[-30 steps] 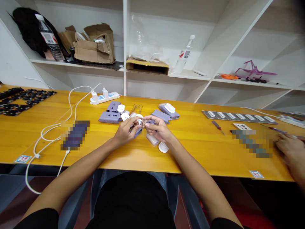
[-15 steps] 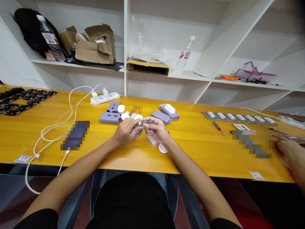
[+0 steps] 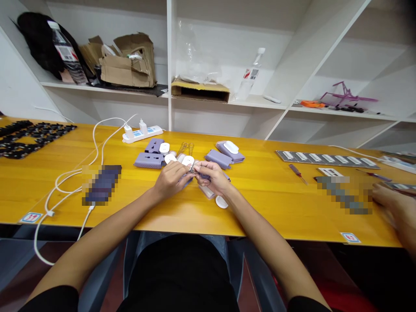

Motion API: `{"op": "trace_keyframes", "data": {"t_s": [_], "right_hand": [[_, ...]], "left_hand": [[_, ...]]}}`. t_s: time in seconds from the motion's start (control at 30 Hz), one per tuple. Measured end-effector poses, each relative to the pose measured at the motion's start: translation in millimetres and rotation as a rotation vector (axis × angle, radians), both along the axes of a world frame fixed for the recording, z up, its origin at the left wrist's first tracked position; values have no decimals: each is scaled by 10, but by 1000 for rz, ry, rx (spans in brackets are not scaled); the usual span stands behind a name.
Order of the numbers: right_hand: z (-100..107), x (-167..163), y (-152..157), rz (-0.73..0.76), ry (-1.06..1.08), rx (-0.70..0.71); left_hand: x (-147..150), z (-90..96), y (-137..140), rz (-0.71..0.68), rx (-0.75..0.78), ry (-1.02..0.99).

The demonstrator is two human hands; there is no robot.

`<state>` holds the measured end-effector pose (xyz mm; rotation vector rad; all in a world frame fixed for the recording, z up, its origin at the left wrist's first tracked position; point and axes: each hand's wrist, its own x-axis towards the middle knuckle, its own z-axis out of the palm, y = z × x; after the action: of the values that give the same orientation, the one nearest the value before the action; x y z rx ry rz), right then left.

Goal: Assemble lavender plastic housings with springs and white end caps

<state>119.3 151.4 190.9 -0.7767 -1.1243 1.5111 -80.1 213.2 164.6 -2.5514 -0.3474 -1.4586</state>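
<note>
My left hand (image 3: 170,178) and my right hand (image 3: 214,178) meet over the yellow table (image 3: 260,203), fingertips pinched together on a small metal spring (image 3: 193,169). A purple plastic part (image 3: 204,176) shows under my right fingers. Around the hands lie purple housings (image 3: 149,160), white round caps (image 3: 187,160), two coiled springs (image 3: 186,148) and a white oval piece (image 3: 221,202) beside my right wrist.
A white power strip (image 3: 142,133) with chargers and cables (image 3: 97,143) lies at the back left, a blurred phone (image 3: 101,183) beside them. Black parts (image 3: 29,132) fill the far left. A small screwdriver (image 3: 296,171), a grey strip (image 3: 325,159) and another person's hand (image 3: 391,203) are on the right.
My two hands have shifted slightly away from me and down toward the table, still pinching the spring. The other person's hand at the right has moved a little.
</note>
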Motion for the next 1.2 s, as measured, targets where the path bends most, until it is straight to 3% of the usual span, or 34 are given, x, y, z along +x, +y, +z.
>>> {"op": "trace_keyframes", "data": {"t_s": [0.2, 0.5, 0.77, 1.0, 1.2], "right_hand": [[12, 13, -9, 61, 3, -22], [8, -9, -36, 62, -49, -1], [35, -38, -59, 72, -57, 24], [-14, -59, -54, 93, -27, 54], [-18, -55, -56, 103, -9, 70]], "left_hand": [[-4, -26, 2, -16, 19, -4], [11, 1, -68, -65, -66, -61], [50, 38, -172, -103, -240, -149], [71, 79, -263, -121, -487, -207], [74, 101, -259, -141, -513, -226]]}}
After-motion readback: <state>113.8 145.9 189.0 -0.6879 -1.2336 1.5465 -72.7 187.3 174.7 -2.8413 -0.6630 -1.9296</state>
